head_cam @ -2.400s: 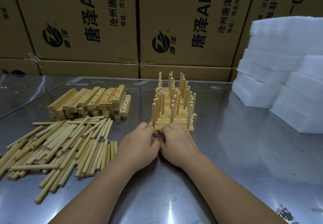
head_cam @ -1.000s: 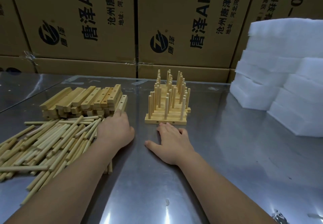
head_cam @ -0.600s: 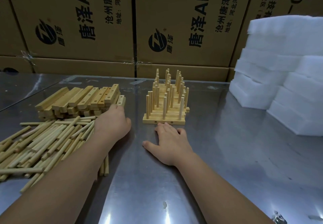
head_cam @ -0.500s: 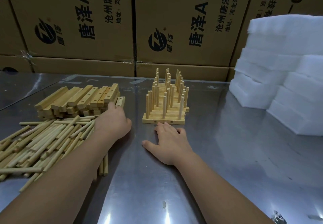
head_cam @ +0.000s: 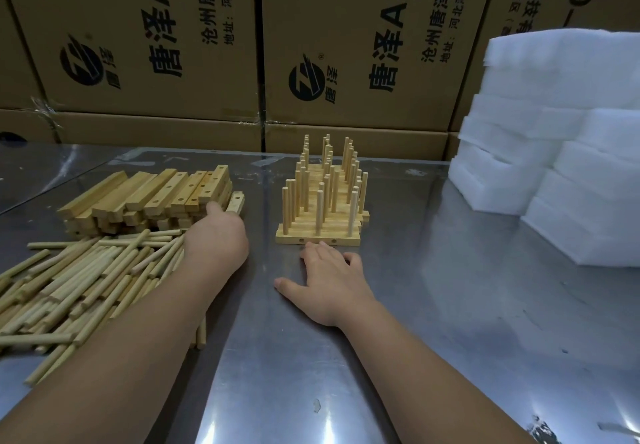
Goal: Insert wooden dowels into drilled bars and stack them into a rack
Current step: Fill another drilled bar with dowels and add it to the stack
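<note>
Left hand (head_cam: 216, 236) at bar stack (head_cam: 156, 198) — finger state hidden; right hand (head_cam: 329, 277) spread flat. Risk: stack toppled if nudged.

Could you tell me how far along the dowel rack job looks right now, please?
Done: a rack of several bars with upright dowels stands assembled. In hand: the left hand reaches the drilled bars; the right hand rests flat, empty. Left: many loose dowels and bars remain.
</note>
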